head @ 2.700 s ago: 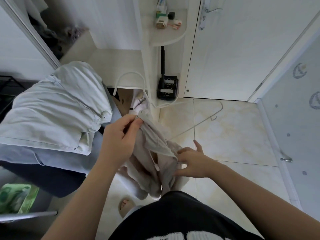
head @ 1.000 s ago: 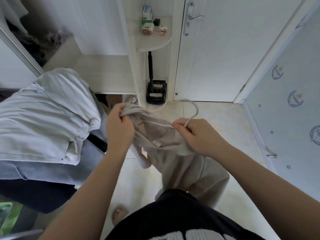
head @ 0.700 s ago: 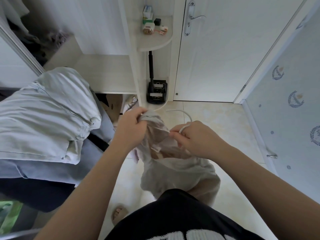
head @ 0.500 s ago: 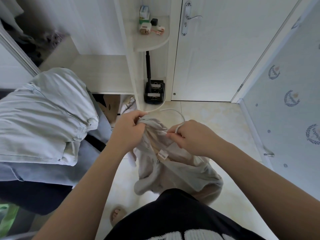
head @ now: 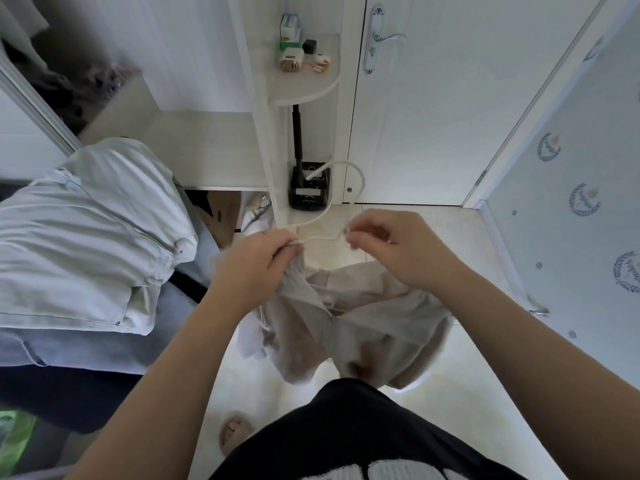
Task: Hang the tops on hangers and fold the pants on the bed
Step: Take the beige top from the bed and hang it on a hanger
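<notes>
Head view, centre of frame: the left hand [head: 254, 259] has its fingers curled round a bunch of the top [head: 349, 317] and the near end of the hanger [head: 320, 238], while the right hand [head: 394, 251] pinches the wire where the hook rises, though blur hides the exact fingertip contact. Half a second ago both hands were crowded together over the collar with only the hook poking out. Now they have drawn apart, a bare stretch of wire shows between them, the hook stands higher against the door [head: 433, 116], and the top sags lower beneath the wrists. That suggests one hanger arm is inside the fabric and the other shoulder is not yet seated, so this top is only partly hung. At left, the pants [head: 90, 230] lie heaped on the bed [head: 69, 348], apparently unfolded.
</notes>
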